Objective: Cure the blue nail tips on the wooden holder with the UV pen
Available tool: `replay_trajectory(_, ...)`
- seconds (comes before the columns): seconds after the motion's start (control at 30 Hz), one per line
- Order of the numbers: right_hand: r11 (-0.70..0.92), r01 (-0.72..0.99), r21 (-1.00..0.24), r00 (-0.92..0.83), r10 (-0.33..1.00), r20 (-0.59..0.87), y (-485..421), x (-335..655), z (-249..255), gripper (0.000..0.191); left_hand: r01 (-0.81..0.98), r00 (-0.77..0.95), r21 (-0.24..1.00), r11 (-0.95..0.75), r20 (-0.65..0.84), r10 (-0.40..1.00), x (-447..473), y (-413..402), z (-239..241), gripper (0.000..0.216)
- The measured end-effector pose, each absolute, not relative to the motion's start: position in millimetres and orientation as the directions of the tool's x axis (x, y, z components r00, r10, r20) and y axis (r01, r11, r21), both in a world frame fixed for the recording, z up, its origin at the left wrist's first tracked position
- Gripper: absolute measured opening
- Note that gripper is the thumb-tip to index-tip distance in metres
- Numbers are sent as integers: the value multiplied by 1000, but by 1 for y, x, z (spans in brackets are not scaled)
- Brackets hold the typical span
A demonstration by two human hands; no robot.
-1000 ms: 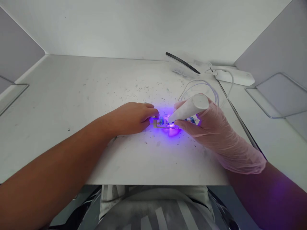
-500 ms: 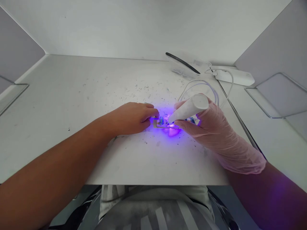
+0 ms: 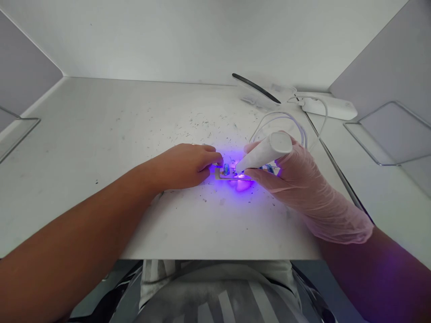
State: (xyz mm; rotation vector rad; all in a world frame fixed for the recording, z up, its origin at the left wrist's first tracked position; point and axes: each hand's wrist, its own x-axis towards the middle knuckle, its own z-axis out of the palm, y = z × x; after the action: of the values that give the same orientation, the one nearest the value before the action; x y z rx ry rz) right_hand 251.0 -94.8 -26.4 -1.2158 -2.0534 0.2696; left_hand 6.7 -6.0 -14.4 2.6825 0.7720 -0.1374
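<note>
My gloved right hand [image 3: 289, 175] is closed round a white handheld UV lamp [image 3: 262, 152], its narrow end tilted down to the left. Violet light spills from the tip over a pale strip [image 3: 218, 176] lying on the table. A glossy blue nail tip [image 3: 226, 169] stands on the strip's left part, and another blue nail tip [image 3: 270, 168] shows beyond my right fingers. The strip's middle is partly hidden by lamp and fingers. My bare left hand [image 3: 190, 166] rests on the table with curled fingers, gripping at the strip's left end; the exact contact is hidden.
A white cable [image 3: 286, 115] loops behind the lamp towards a white power strip [image 3: 328, 108] at the back right. A black nail file [image 3: 256, 88] and clear plastic packaging [image 3: 256, 102] lie nearby. Dark specks dot the white table [image 3: 84, 121]. Wire frames [image 3: 377, 162] stand at both sides.
</note>
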Motion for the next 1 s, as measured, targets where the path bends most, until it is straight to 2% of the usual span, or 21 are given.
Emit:
replay_trajectory(0.37,535,682,-499,-294,825,483,-95,250,-26,9,543,840,295,-786,-202,504,7,-6,-13,31)
replay_trajectory(0.67,580,687,-437,-329,786,524,-93,250,-25,7,541,841,303,-785,-197,504,7,-6,-14,31)
replay_trajectory(1.0,583,667,-463,-318,785,532,-94,251,-29,10,541,841,296,-787,-199,503,7,-6,-13,31)
